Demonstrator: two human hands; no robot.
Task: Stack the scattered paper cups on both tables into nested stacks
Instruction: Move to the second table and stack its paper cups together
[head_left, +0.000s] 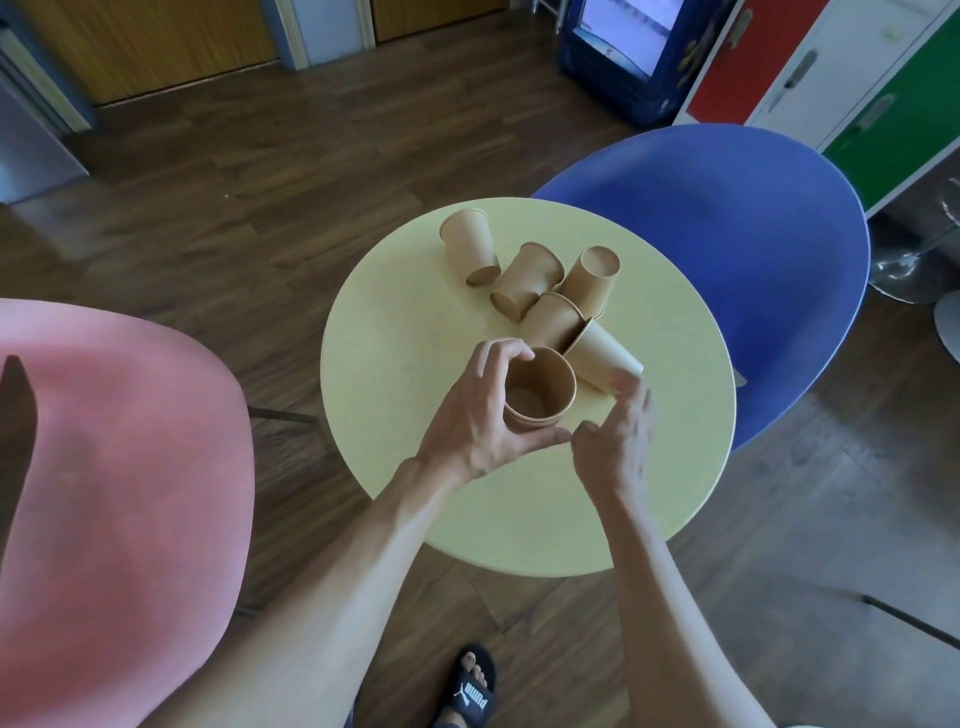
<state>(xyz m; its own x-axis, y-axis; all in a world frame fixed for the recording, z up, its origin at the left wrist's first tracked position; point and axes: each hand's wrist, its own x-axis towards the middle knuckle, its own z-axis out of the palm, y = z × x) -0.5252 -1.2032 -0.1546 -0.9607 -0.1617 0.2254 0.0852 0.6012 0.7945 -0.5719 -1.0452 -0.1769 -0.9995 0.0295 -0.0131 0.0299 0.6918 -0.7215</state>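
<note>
Left hand (470, 415) curled around upright nested cups (537, 389); right hand (615, 441) loosely spread beside them, empty.

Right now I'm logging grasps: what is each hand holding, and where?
Left hand grips the upright cup stack around its side, just below the rim. Right hand holds nothing.

Both bare forearms reach out over the yellow tabletop (415, 332). The left hand (475, 415) curls around the upright cup stack (537, 392), thumb on its near side, fingers on its far-left side. The right hand (615, 441) hovers just right of that stack, fingers spread loosely, its grip closed on nothing.
</note>
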